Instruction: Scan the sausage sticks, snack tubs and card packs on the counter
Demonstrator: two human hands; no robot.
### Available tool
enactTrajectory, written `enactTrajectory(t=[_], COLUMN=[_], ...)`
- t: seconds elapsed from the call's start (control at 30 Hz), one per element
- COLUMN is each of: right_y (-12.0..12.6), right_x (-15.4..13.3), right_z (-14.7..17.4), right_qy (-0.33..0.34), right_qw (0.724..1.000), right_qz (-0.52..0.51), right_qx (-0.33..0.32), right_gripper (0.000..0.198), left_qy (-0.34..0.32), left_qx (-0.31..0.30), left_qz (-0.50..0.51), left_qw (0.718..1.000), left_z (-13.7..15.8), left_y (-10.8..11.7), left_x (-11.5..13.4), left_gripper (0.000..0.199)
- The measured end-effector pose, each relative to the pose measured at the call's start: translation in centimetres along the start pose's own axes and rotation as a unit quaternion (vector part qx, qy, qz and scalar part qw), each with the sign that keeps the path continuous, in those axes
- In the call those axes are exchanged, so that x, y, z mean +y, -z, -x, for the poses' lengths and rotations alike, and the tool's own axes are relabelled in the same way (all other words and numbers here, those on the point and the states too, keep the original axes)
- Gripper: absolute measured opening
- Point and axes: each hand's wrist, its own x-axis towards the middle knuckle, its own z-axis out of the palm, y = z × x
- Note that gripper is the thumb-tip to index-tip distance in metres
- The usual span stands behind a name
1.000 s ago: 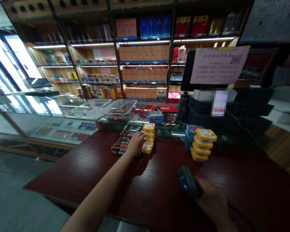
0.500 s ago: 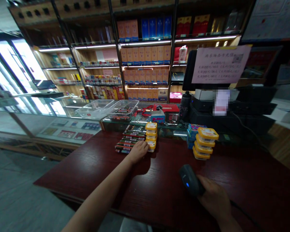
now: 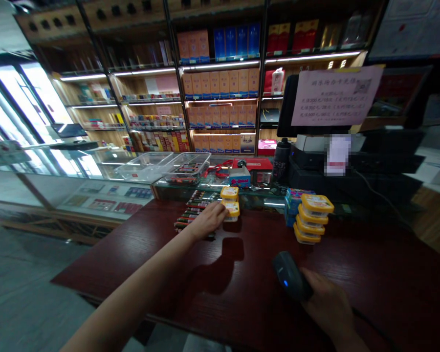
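"What's the surface like?"

"A dark red-brown wooden counter [image 3: 256,234], glossy, its near left corner standing out over a grey floor [image 3: 18,274]."

"And past that?"

"A glass display case [image 3: 95,181] runs on from the far left corner, and two clear trays [image 3: 143,166] sit on glass there. Right of them, beyond the far edge, stand a black bottle [image 3: 281,161] and a monitor with a pink paper sign [image 3: 335,98] over it. Behind are lit shelves [image 3: 220,65] full of boxes, and bright windows [image 3: 18,98] off to the left."

"Now the hands, nearest first."

"The right hand [image 3: 328,298], toward the counter's near edge, has its fingers wrapped around a black scanner [image 3: 291,278] with a small blue light."

"The left?"

"The left hand [image 3: 209,220] is stretched toward the far edge, nearer the left corner. Its fingers are closed on a yellow-lidded tub [image 3: 232,209]."

"Where does the tub sit against them?"

"At the fingertips, on their right. Its shadow falls on the counter apart from it, so it looks lifted. Another yellow tub [image 3: 229,192] shows just behind; what's underneath that one, I can't tell. Dark-wrapped sticks [image 3: 188,215] lie in a row left of the hand, partly hidden by it."

"Anything farther right?"

"A stack of four tubs [image 3: 310,227] near the far edge, with blue boxes [image 3: 291,208] just beside it, well apart from the left hand."
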Motion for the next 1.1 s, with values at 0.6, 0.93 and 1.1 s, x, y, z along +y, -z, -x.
enactTrajectory(t=[0.6,0.93,1.1], right_y=[-0.8,-0.3,0.1], right_x=[0.6,-0.1,-0.4], right_z=[0.2,-0.1,-0.4], right_qy=[0.006,-0.007,-0.013], right_qw=[1.000,1.000,1.000], right_qz=[-0.003,0.002,0.017], right_qx=[0.016,0.011,-0.001], right_gripper=[0.032,0.034,0.032], left_qy=[0.080,0.207,0.219], left_qx=[0.113,0.170,0.194], left_qz=[0.009,0.067,0.022], left_qw=[0.990,0.961,0.956], left_z=[-6.2,-5.5,-6.2], left_y=[-2.3,-2.8,-1.6], left_x=[-6.3,-5.6,-3.0], left_gripper=[0.022,0.020,0.030])
